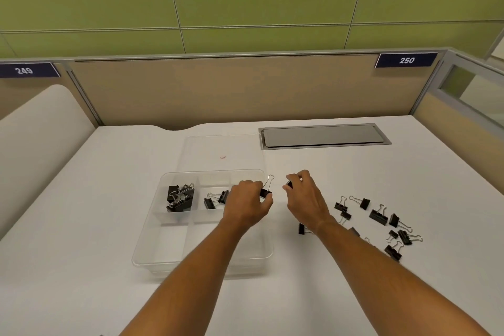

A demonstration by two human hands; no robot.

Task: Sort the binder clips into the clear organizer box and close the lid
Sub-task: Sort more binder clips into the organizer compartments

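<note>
A clear organizer box [152,251] with several compartments stands on the white desk. Its back-left compartment holds a pile of large black binder clips [180,197]; the middle one holds smaller clips [216,199]. My left hand [246,206] hovers over the box's right side and pinches a black binder clip [266,191] with its wire handle up. My right hand [305,196], just right of the box, holds another black clip [289,184] in its fingertips. Several loose clips [379,217] lie scattered on the desk to the right. The clear lid [223,150] lies flat behind the box.
A grey cable hatch [324,136] is set into the desk at the back right. Beige partition panels close off the back and right sides. A single clip [301,228] lies under my right wrist.
</note>
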